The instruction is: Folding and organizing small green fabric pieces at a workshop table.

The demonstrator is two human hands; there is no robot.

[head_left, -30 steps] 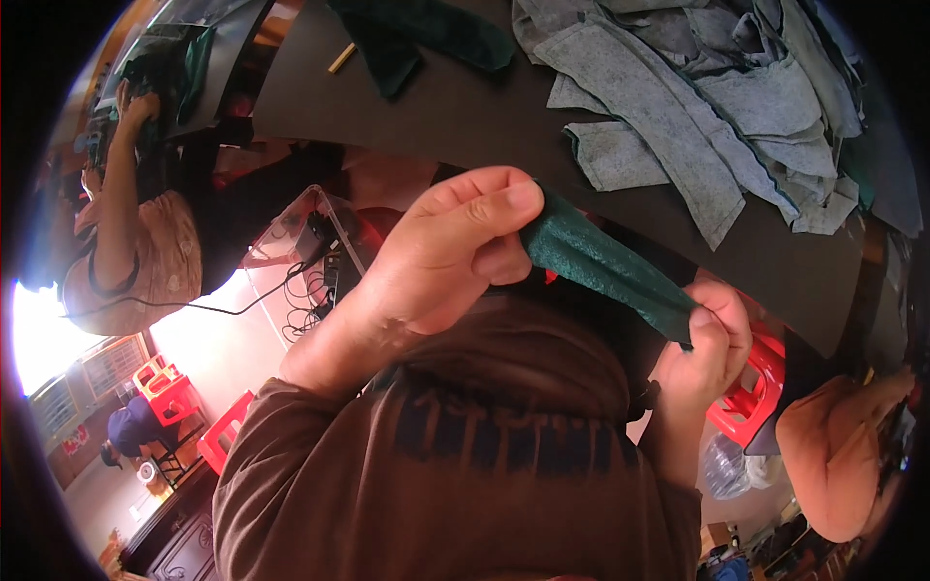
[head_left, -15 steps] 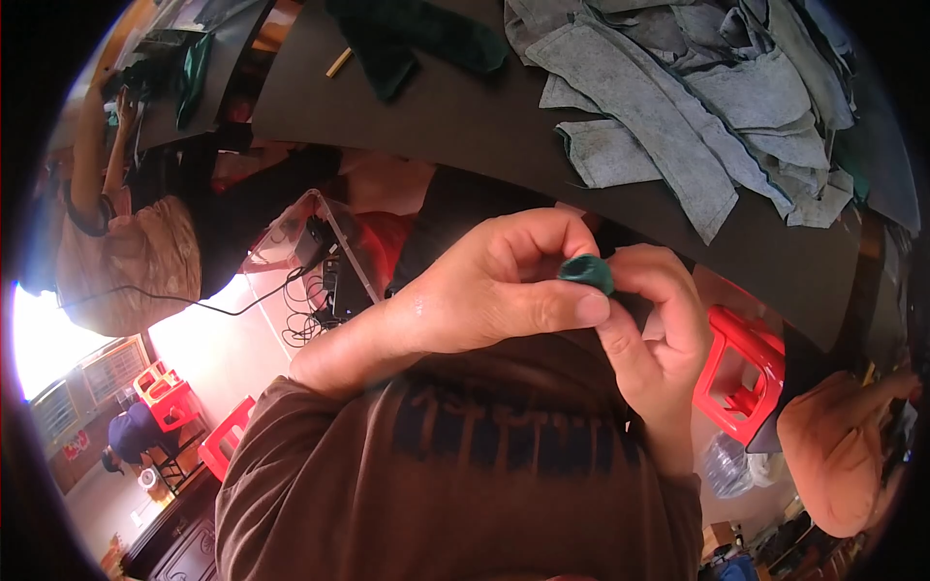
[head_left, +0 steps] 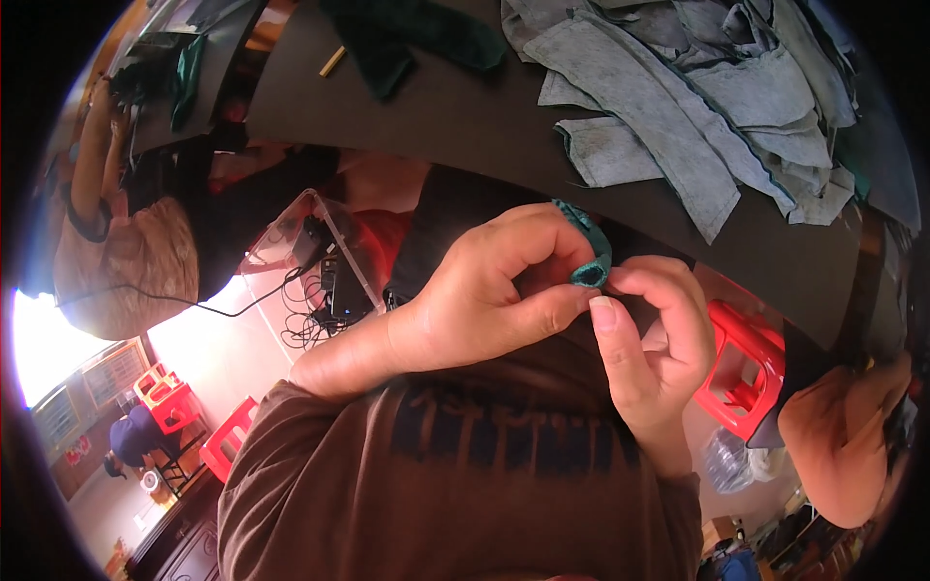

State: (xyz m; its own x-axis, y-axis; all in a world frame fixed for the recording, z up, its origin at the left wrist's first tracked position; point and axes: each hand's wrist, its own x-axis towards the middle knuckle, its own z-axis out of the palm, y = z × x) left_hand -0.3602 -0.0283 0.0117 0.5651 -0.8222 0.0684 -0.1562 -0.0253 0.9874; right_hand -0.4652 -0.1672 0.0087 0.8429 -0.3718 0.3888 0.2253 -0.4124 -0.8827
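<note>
A small piece of dark green fabric is curled between my hands in front of my chest. Its near end is folded round into a small loop with a dark hollow in the middle. My left hand is closed on it, gripping it between thumb and bent fingers. My right hand is closed too, with forefinger and thumb tips at the loop's right edge. A small gap shows between that thumb and the fabric. Whether anything thin is pinched there is too small to make out.
On the dark table lie a heap of grey-backed fabric strips, dark green velvety pieces and a small yellow stick. A clear box with cables stands left, a red stool right. Other people sit on both sides.
The fabric has turned in my left fingers, so its folded loop end and a longer stretch behind it show. My right thumb has drawn slightly away from my left thumb.
</note>
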